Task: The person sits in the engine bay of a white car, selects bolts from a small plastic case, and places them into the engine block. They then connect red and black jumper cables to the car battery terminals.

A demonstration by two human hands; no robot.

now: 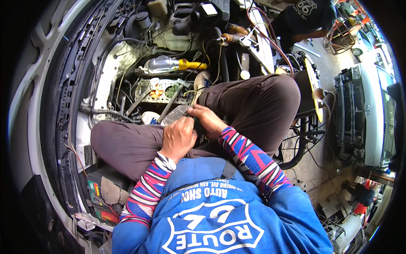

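My left hand (179,134) is closed, its fingers bent, in front of my lap. Right beside it, my right hand (207,120) is closed too, thumb and fingers pressed together. A greyish, see-through, block-like thing (175,115) sticks out beyond the fingers of both hands; its kind is hard to make out, and the hands cover its near end. Just past it, long-handled metal tools (170,101) lie across the bare top of an engine block (146,86). Something orange (157,91) shows in one bore.
A caged work lamp (163,64) with a yellow handle lies beyond the block. My legs are folded inside the engine bay. A car battery (105,190) sits at left. A red hose (267,21) hangs at the back; another person (302,19) stands there. A pale car (368,114) is at right.
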